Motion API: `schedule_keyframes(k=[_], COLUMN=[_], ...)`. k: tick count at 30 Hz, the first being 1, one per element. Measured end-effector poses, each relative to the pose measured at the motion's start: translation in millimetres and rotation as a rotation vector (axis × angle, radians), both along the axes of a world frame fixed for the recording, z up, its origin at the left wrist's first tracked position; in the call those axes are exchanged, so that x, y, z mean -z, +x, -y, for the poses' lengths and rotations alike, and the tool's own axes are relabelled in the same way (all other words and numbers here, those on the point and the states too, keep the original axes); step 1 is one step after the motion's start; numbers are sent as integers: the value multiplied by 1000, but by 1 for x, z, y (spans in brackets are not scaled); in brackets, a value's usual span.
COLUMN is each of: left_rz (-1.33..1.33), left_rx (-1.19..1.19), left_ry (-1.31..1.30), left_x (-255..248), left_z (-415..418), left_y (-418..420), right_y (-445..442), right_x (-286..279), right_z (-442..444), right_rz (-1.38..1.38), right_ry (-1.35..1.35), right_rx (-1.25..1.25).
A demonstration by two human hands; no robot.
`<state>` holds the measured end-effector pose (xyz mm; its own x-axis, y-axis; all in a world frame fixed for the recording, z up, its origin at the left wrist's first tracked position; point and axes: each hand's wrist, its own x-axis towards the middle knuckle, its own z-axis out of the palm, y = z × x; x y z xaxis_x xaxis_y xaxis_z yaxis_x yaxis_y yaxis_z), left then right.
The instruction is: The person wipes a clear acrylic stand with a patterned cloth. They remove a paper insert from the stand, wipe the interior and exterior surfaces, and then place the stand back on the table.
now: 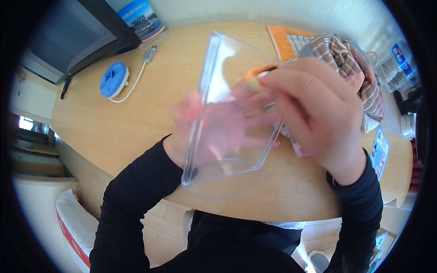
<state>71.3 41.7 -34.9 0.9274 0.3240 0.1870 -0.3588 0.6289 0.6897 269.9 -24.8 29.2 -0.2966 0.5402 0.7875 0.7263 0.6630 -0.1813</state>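
Observation:
My left hand (218, 126) grips a clear plastic sign holder (222, 170) from behind, its fingers showing through the transparent panel. The holder is tilted above the wooden table (143, 119), with a rounded clear base towards me. My right hand (310, 109) is at the holder's right side, thumb and fingertips pinched on a small orange and white thing (259, 73), blurred and partly covered by the fingers. Below the right hand's fingers part of a whitish packet or paper (298, 146) shows; what holds it is hidden.
At the left stand a television (88, 37) and a printed stand sign (141, 20), near a round blue power strip (114, 80) with a white cable and plug (150, 54). At the right lie an orange cloth (276, 41), a plaid cloth (362, 75), water bottles (396, 68) and a printed card (379, 153).

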Motion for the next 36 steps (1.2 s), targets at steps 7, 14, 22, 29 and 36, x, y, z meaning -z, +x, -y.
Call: schedule_keyframes(k=[7,14,22,29,36], left_rz=[-248,-186,-340,-418,-467], left_rx=[-90,-251,-133,-122,-106], left_ry=[225,255,163,175,189], left_x=[-29,-28,-30,-26,-43], left_z=[22,15,25,23,28], left_y=[1,5,-2,-5,3], right_y=[-15,-45,-32,-18,-20], right_x=[-6,29,13,2,-1], right_z=[11,24,15,6,9], right_rz=[-136,36,-68,-223,-334], right_ry=[16,-16,80,88,-5], right_rx=[15,-309,-144,-15,24])
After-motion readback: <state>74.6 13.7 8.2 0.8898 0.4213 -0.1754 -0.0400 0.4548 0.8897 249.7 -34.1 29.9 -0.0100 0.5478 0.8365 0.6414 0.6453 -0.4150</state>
